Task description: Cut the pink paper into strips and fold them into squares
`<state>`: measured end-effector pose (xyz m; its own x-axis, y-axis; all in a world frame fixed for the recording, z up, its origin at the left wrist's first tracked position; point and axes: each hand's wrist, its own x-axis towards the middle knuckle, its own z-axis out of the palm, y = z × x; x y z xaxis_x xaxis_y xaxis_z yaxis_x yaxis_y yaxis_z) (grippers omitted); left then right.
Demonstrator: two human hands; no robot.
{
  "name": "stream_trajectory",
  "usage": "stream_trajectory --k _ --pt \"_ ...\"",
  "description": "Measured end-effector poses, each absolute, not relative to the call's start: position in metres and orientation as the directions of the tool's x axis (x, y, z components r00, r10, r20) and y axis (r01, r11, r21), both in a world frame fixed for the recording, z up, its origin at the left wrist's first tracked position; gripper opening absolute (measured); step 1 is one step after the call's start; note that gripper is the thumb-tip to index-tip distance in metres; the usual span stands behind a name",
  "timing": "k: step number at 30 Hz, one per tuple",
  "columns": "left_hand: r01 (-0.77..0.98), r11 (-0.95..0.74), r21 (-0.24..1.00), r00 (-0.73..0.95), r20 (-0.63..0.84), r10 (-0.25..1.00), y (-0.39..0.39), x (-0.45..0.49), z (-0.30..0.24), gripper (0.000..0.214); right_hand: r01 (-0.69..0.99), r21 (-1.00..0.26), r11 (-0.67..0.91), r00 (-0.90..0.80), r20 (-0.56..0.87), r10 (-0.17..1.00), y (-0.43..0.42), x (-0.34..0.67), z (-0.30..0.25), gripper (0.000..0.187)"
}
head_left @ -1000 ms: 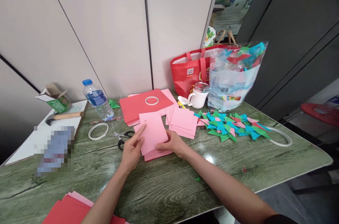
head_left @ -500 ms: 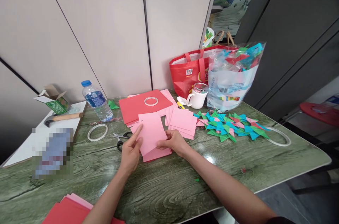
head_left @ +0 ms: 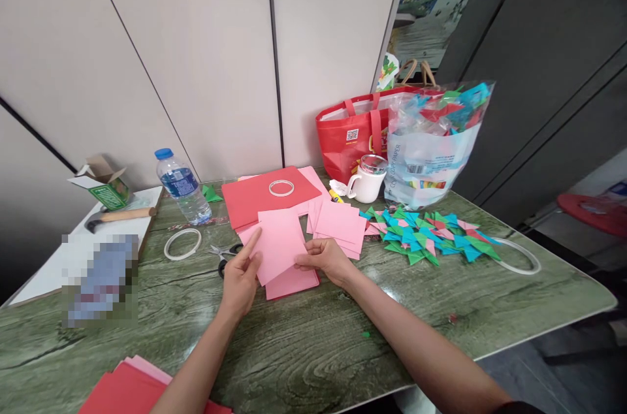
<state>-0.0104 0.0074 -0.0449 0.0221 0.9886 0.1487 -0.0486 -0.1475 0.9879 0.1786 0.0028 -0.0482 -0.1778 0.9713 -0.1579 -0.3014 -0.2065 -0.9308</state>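
Note:
A pink paper sheet (head_left: 280, 243) is lifted a little off a small pile of pink sheets (head_left: 292, 283) on the green table (head_left: 304, 349). My left hand (head_left: 241, 277) pinches its left edge, with the forefinger pointing up along the paper. My right hand (head_left: 326, 258) grips its right edge between thumb and fingers. Black scissors (head_left: 226, 253) lie just left of my left hand. Another pile of pink squares (head_left: 340, 223) sits right behind my right hand.
Red sheets (head_left: 255, 195) with a tape ring (head_left: 281, 188) lie behind. Folded coloured paper triangles (head_left: 426, 234), a white mug (head_left: 366, 180), a red bag (head_left: 350, 133) and a plastic bag (head_left: 434, 143) stand right. A water bottle (head_left: 182, 187), a hammer (head_left: 117, 215) and a box (head_left: 100, 182) are left.
The pink sheet has been raised and shifted slightly right off the pile. My right hand has moved up along its right edge; my left hand stays at the left edge.

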Motion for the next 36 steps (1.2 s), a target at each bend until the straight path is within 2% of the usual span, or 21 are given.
stream_trajectory --k 10,17,27,30,36 --pt "-0.126 -0.118 0.985 0.025 0.123 0.992 0.009 -0.01 -0.042 0.061 -0.385 -0.903 -0.189 -0.126 -0.151 0.98 0.005 0.179 -0.051 0.041" --pt "-0.03 -0.152 0.988 0.052 0.153 0.987 0.007 -0.009 -0.048 0.057 -0.303 -0.927 -0.223 -0.316 -0.123 0.941 -0.002 0.174 -0.046 0.057" --pt "0.044 -0.172 0.984 0.094 0.167 0.981 0.004 -0.007 -0.05 0.052 -0.209 -0.952 -0.223 -0.323 -0.148 0.935 -0.005 0.175 -0.041 0.045" --pt "0.011 -0.172 0.985 0.086 0.171 0.982 0.006 -0.007 -0.049 0.054 -0.214 -0.951 -0.224 -0.324 -0.147 0.935 -0.002 0.178 -0.042 0.046" --pt "-0.081 -0.137 0.987 0.082 0.144 0.986 0.008 -0.009 -0.051 0.057 -0.208 -0.955 -0.212 -0.216 -0.167 0.962 0.003 0.184 -0.044 0.045"
